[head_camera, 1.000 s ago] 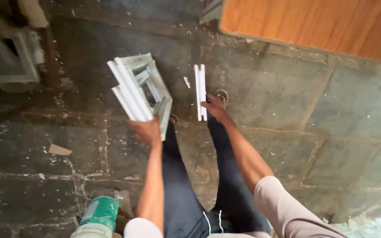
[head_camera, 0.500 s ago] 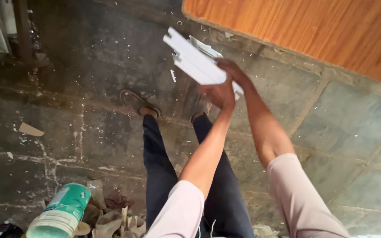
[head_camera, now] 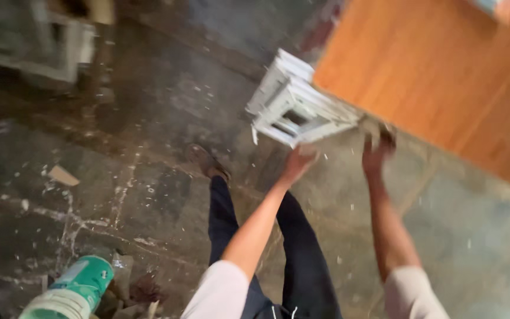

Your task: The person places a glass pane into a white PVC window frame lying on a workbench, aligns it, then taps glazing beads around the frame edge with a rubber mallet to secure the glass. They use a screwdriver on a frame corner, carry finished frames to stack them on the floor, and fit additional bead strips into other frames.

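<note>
A bundle of white plastic profile pieces (head_camera: 293, 106) is held up in front of me, tilted, next to an orange wooden panel. My left hand (head_camera: 298, 162) grips the bundle from underneath at its near end. My right hand (head_camera: 378, 147) holds its right end, close to the panel's edge. The picture is blurred by motion, so the fingers are hard to make out. My dark trousers and one shoe (head_camera: 206, 160) show below on the stone floor.
The orange wooden panel (head_camera: 444, 77) fills the upper right. A green and white can (head_camera: 73, 289) lies at the lower left among debris. A white frame piece (head_camera: 48, 50) rests at the upper left. White chips are scattered over the dark stone floor (head_camera: 119, 118).
Both hands now hold the white pieces together as one bundle. It has been raised and carried right, up to the wooden panel. The view has swung right.
</note>
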A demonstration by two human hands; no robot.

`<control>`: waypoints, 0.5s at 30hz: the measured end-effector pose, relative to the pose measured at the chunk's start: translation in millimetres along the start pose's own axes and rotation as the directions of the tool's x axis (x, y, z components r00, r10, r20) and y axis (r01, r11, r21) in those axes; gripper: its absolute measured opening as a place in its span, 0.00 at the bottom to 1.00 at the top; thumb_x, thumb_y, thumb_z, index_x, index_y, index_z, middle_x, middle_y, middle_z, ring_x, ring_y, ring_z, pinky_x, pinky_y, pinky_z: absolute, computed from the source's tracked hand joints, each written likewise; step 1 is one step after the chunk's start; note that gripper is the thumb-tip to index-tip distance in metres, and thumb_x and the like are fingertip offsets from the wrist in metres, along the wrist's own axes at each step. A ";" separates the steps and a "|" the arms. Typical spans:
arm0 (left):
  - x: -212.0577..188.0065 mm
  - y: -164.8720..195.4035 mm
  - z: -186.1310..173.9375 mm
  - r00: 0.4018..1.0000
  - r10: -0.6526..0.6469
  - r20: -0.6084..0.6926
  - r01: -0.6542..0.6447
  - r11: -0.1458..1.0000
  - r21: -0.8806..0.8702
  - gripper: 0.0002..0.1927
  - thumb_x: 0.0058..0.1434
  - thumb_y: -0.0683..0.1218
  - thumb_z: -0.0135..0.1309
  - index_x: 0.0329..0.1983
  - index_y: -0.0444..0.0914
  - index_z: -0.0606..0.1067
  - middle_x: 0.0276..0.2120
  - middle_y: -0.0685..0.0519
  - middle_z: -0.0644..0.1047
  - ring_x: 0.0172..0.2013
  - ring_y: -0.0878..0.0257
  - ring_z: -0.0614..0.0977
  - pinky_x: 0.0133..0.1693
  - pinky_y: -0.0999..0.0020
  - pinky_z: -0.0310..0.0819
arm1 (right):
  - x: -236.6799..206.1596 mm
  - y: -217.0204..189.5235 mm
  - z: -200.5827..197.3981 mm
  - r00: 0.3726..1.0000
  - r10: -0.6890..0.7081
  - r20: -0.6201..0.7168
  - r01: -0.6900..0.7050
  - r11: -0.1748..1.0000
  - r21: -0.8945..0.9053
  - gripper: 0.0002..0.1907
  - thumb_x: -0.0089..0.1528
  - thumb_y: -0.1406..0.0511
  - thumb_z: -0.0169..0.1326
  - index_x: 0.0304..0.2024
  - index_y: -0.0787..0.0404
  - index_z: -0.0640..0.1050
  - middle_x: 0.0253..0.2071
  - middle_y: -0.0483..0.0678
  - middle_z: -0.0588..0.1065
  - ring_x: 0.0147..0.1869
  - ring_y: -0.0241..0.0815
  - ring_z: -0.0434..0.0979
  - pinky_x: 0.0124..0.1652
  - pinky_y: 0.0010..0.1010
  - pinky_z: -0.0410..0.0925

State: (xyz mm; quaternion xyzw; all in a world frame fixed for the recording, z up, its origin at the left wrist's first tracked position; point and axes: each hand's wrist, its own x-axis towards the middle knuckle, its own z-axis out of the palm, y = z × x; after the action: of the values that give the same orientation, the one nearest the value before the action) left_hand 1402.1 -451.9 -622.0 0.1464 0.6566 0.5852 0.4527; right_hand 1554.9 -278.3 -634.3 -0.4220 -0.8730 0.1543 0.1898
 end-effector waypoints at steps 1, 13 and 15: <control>-19.6 8.0 -31.7 0.967 -0.238 0.091 0.212 0.949 0.232 0.27 0.63 0.60 0.61 0.55 0.36 0.76 0.40 0.45 0.81 0.43 0.53 0.81 0.49 0.60 0.75 | -29.3 -16.5 -4.1 0.996 -0.067 -0.057 0.060 0.992 -0.113 0.27 0.74 0.58 0.59 0.67 0.70 0.71 0.65 0.63 0.72 0.69 0.65 0.69 0.69 0.56 0.59; -322.8 168.1 -486.7 0.549 -0.241 -0.800 0.714 0.634 0.299 0.19 0.56 0.54 0.64 0.47 0.41 0.80 0.41 0.47 0.83 0.44 0.50 0.83 0.44 0.57 0.77 | -47.1 -397.2 -77.2 0.375 0.378 0.847 -0.439 0.876 -0.197 0.30 0.66 0.48 0.49 0.56 0.66 0.76 0.50 0.61 0.76 0.54 0.61 0.73 0.53 0.51 0.66; -336.2 210.3 -527.2 0.411 -0.263 -0.873 0.689 0.716 0.109 0.16 0.59 0.52 0.63 0.44 0.39 0.79 0.38 0.47 0.83 0.39 0.52 0.83 0.39 0.60 0.76 | -36.1 -444.9 -98.2 0.427 0.323 0.844 -0.421 0.898 -0.131 0.27 0.66 0.49 0.49 0.53 0.66 0.77 0.47 0.60 0.78 0.50 0.59 0.74 0.50 0.50 0.67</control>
State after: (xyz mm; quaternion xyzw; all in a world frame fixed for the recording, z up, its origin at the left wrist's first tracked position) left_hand 1111.2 -972.7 -340.3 -0.2363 0.9160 0.2515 0.2044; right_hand 1319.2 -561.6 -363.9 -0.4636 -0.7280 0.4213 -0.2785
